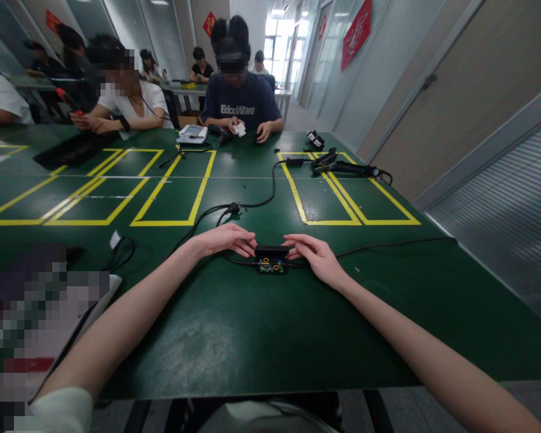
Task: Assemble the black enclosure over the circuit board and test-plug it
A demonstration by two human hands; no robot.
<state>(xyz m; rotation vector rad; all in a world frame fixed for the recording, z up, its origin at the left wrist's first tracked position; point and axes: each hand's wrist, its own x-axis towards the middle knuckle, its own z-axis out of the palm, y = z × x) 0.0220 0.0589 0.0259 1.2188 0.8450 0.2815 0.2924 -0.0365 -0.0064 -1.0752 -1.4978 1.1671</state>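
Note:
A black plastic cover (272, 251) stands at the far edge of a small circuit board (272, 266) on the green table. Copper-coloured coils show on the board, and black cables run out from its left and right sides. My left hand (228, 239) is closed at the cover's left end, thumb and fingertips against it. At the opposite end, my right hand (316, 257) pinches the cover with its fingertips. The cover's underside is hidden from me.
Beyond my hands, a black cable with a plug (233, 208) crosses the green table (198, 355). Black tools (342, 166) lie at the far right. A pixelated item (40, 325) is near my left arm. Across the table, a person (243, 96) handles small parts.

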